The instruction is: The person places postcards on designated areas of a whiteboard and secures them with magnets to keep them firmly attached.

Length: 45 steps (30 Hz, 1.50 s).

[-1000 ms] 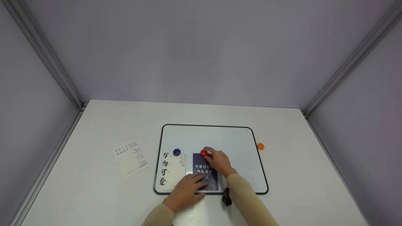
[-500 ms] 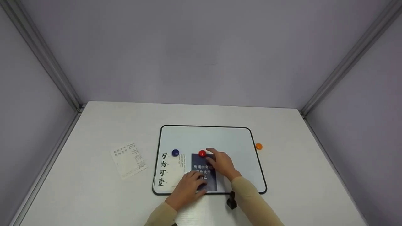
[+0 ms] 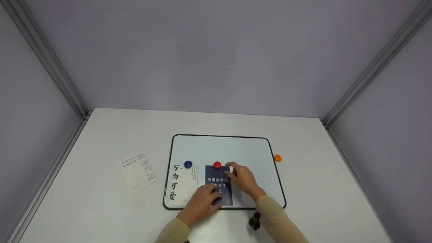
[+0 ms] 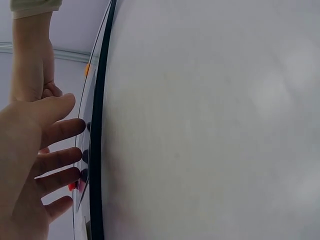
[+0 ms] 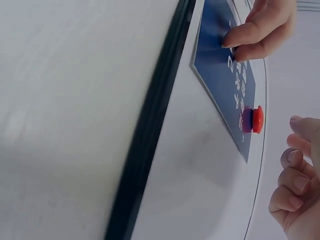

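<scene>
A navy card with white lettering [image 3: 222, 195] lies on a black-framed whiteboard [image 3: 249, 148]. A round red magnet [image 3: 217, 165] sits at the card's top edge. My left hand [image 3: 200, 202] rests its fingers on the lower part of this card, slightly bent and spread. Just right of the red magnet is my right hand [image 3: 243, 178], thumb and forefinger parted with nothing between them; in the right wrist view a gap separates them from the magnet [image 5: 257, 119]. Left of the navy card lies a cream card [image 3: 184, 189] with black brush characters, under a dark blue magnet [image 3: 188, 164].
An orange magnet [image 3: 277, 158] lies against the board's right edge. On the white table [image 3: 101, 209] to the left, a pale card [image 3: 137, 172] lies at a slant. Near the right forearm hangs a small black device [image 3: 254, 221]. Grey walls enclose the table.
My right hand has let go of the red magnet and drawn back to the right. The magnet stays on the navy card's top edge. My left hand keeps its place, fingers a little more bent.
</scene>
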Motion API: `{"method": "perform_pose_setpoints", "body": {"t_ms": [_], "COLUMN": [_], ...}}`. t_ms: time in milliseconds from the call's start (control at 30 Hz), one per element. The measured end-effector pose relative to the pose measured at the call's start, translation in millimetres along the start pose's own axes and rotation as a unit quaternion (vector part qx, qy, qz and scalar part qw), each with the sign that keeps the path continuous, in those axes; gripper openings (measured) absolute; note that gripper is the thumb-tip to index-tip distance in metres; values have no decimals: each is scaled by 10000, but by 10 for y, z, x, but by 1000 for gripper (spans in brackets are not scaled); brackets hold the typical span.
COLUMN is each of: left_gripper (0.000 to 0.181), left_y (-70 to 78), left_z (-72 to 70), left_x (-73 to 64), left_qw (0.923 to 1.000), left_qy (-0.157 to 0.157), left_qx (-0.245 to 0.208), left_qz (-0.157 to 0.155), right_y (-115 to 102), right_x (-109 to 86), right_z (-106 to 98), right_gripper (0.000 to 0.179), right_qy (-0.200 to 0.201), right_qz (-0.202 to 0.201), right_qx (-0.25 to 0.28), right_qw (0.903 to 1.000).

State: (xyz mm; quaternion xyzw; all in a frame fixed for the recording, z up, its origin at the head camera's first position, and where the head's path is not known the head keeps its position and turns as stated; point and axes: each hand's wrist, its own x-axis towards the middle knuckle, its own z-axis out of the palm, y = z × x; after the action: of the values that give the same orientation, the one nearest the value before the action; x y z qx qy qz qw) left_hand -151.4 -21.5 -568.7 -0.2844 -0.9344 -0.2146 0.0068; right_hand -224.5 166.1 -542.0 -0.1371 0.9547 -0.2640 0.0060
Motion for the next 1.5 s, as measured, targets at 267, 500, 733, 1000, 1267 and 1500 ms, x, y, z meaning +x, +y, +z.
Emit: {"method": "perform_pose_setpoints", "body": {"t_ms": [267, 500, 733, 1000, 1267, 1500], "left_gripper": [28, 25, 22, 19, 19, 18], "left_y": [9, -15, -72, -179, -267, -331], "left_z": [-13, -60, -115, -188, -254, -306], "left_x": [-35, -53, -96, -163, -210, -245], "left_qw": [9996, 9980, 9967, 9936, 9933, 9908], "left_qy": [209, 550, 768, 1110, 1064, 1146], "left_qx": [-42, -53, -142, -115, -423, -639], "left_qz": [200, 320, 207, 198, -141, -326], "right_y": [23, 69, 126, 216, 312, 374], "right_x": [-150, -268, -401, -540, -627, -679], "right_z": [-60, -125, -198, -245, -290, -316], "right_gripper": [30, 26, 24, 22, 21, 20], "right_qy": [-8, 74, 69, 48, -67, -27], "right_qz": [-36, -289, -380, -262, -158, -55], "right_qx": [32, 0, 123, 107, 248, 124], "right_qw": [10000, 9996, 9992, 9996, 9995, 9999]}}
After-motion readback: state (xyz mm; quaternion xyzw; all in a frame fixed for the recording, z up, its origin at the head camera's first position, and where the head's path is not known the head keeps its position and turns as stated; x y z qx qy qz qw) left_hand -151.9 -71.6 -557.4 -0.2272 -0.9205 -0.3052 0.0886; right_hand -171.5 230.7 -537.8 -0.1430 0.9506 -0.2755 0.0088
